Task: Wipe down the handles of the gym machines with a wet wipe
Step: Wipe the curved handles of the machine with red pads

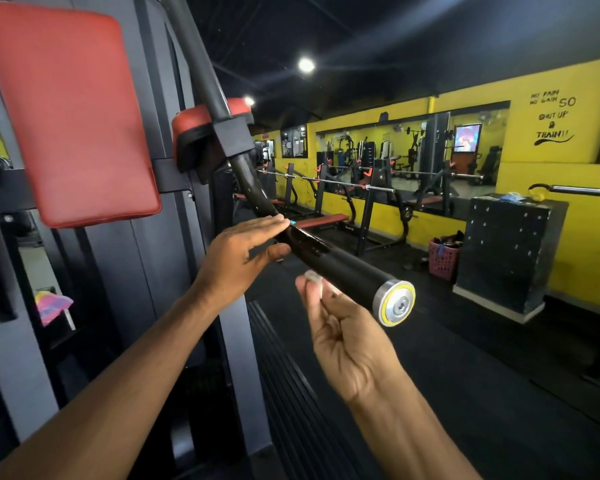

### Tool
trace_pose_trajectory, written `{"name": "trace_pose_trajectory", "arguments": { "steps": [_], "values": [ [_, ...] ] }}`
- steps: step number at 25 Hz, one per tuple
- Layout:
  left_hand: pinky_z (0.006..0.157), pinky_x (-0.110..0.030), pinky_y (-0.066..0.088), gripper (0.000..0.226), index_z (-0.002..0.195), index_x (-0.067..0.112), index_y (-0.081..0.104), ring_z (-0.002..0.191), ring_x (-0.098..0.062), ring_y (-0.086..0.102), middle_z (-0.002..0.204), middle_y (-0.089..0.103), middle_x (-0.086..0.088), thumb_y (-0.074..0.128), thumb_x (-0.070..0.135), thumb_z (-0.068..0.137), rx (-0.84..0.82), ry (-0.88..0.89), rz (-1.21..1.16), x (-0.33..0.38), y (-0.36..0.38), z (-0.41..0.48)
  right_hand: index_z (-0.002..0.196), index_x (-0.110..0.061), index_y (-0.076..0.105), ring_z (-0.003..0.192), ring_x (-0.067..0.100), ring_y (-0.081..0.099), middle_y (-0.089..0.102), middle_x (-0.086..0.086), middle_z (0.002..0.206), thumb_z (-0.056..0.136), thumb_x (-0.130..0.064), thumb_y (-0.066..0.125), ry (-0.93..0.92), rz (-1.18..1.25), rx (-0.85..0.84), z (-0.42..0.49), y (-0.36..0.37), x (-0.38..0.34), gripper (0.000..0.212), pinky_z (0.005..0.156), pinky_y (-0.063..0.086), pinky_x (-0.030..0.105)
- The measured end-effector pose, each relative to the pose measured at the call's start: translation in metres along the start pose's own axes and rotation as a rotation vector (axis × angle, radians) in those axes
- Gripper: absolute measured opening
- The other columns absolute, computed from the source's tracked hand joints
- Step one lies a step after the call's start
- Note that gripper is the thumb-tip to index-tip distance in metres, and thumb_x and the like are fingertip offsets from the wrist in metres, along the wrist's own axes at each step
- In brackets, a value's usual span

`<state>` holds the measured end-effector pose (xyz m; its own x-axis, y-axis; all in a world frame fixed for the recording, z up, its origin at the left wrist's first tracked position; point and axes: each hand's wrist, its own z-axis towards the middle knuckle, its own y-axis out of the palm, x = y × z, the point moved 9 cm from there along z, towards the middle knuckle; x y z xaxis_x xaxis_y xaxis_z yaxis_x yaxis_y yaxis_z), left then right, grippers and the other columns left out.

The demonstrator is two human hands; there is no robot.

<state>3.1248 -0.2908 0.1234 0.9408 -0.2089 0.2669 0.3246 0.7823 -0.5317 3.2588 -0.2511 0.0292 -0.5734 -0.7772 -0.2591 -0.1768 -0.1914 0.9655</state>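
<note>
A black machine handle (343, 268) slants down from the upper left and ends in a silver and yellow cap (397, 304). My left hand (243, 252) is at the bar's upper part, fingers straight over the top and thumb under it. My right hand (340, 327) is just below the black grip, pinching a small crumpled white wet wipe (316, 278) between thumb and fingertips. The wipe sits close under the grip; whether it touches the grip I cannot tell.
A red back pad (66, 112) and the dark machine frame (187, 237) fill the left. A smaller red pad (191, 128) sits behind the bar. To the right stand a black box (506, 251), a pink basket (444, 259), benches with barbells and a yellow mirrored wall.
</note>
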Motion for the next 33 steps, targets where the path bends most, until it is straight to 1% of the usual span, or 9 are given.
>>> {"name": "trace_pose_trajectory", "arguments": {
  "steps": [4, 7, 12, 16, 19, 25, 28, 30, 33],
  "values": [
    [0.110, -0.039, 0.043, 0.055, 0.131, 0.012, 0.061, 0.129, -0.008, 0.053, 0.134, 0.061, -0.002, 0.063, 0.044, 0.087, -0.013, 0.014, 0.024, 0.002, -0.002, -0.001, 0.111, 0.013, 0.062, 0.085, 0.031, 0.074, 0.066, 0.030, 0.114, 0.071, 0.006, 0.060, 0.035, 0.016, 0.022, -0.007, -0.001, 0.006, 0.041, 0.068, 0.060, 0.028],
    [0.108, -0.042, 0.046, 0.056, 0.132, 0.014, 0.059, 0.130, -0.008, 0.052, 0.136, 0.060, -0.001, 0.062, 0.045, 0.087, -0.032, 0.022, 0.034, 0.005, -0.003, 0.001, 0.121, 0.013, 0.059, 0.091, 0.030, 0.073, 0.066, 0.030, 0.116, 0.068, 0.005, 0.062, -0.019, 0.033, 0.015, -0.015, -0.003, 0.002, 0.053, 0.071, 0.060, 0.026],
    [0.107, -0.041, 0.047, 0.058, 0.132, 0.014, 0.058, 0.129, -0.008, 0.054, 0.135, 0.060, -0.002, 0.060, 0.050, 0.086, -0.028, 0.000, 0.008, 0.010, -0.004, -0.002, 0.098, 0.001, 0.069, 0.079, 0.018, 0.072, 0.073, 0.018, 0.098, 0.086, 0.012, 0.056, -0.440, -0.222, 0.089, -0.036, -0.017, -0.031, 0.021, 0.071, 0.058, 0.018],
    [0.110, -0.039, 0.043, 0.059, 0.132, 0.015, 0.058, 0.130, -0.007, 0.052, 0.136, 0.060, -0.002, 0.059, 0.050, 0.085, -0.034, -0.017, -0.005, 0.009, -0.003, -0.003, 0.101, -0.002, 0.072, 0.104, 0.020, 0.069, 0.075, 0.010, 0.103, 0.085, 0.014, 0.059, -0.755, -0.494, -0.095, -0.041, 0.000, -0.058, 0.026, 0.091, 0.052, 0.029],
    [0.111, -0.035, 0.043, 0.059, 0.131, 0.014, 0.060, 0.129, -0.004, 0.052, 0.135, 0.060, 0.000, 0.059, 0.050, 0.085, -0.024, -0.029, 0.001, 0.011, -0.002, 0.000, 0.101, 0.000, 0.068, 0.104, 0.020, 0.066, 0.071, 0.012, 0.104, 0.083, 0.013, 0.062, -0.916, -0.929, -0.463, -0.031, 0.045, -0.088, 0.022, 0.093, 0.048, 0.034],
    [0.109, -0.033, 0.044, 0.056, 0.132, 0.015, 0.060, 0.128, -0.001, 0.052, 0.134, 0.060, 0.003, 0.058, 0.051, 0.089, -0.019, 0.011, 0.030, 0.010, -0.004, 0.000, 0.103, -0.014, 0.071, 0.102, 0.013, 0.064, 0.068, 0.001, 0.104, 0.088, 0.005, 0.063, -0.847, -1.828, -0.788, -0.021, 0.099, -0.098, 0.025, 0.087, 0.049, 0.028],
    [0.110, -0.035, 0.044, 0.056, 0.136, 0.017, 0.055, 0.131, -0.004, 0.050, 0.138, 0.057, 0.002, 0.058, 0.051, 0.091, -0.061, 0.063, 0.066, 0.011, 0.002, -0.004, 0.107, -0.019, 0.071, 0.104, 0.011, 0.064, 0.067, -0.003, 0.107, 0.088, 0.004, 0.065, -0.657, -2.060, -0.899, -0.018, 0.118, -0.088, 0.030, 0.088, 0.053, 0.034],
    [0.109, -0.033, 0.044, 0.053, 0.137, 0.020, 0.052, 0.132, -0.003, 0.049, 0.139, 0.055, 0.005, 0.059, 0.047, 0.091, -0.074, 0.086, 0.082, 0.009, 0.001, -0.003, 0.103, -0.016, 0.074, 0.104, 0.011, 0.064, 0.067, -0.003, 0.106, 0.086, 0.000, 0.067, -0.539, -2.166, -1.014, -0.025, 0.128, -0.081, 0.024, 0.089, 0.053, 0.027],
    [0.105, -0.037, 0.048, 0.049, 0.132, 0.016, 0.059, 0.127, -0.006, 0.055, 0.134, 0.061, 0.000, 0.057, 0.044, 0.093, -0.004, 0.099, 0.075, 0.011, -0.005, 0.001, 0.112, -0.019, 0.072, 0.104, -0.001, 0.061, 0.068, -0.009, 0.112, 0.089, 0.002, 0.065, -0.611, -2.334, -1.048, -0.031, 0.146, -0.066, 0.032, 0.090, 0.050, 0.020]
  ]
}}
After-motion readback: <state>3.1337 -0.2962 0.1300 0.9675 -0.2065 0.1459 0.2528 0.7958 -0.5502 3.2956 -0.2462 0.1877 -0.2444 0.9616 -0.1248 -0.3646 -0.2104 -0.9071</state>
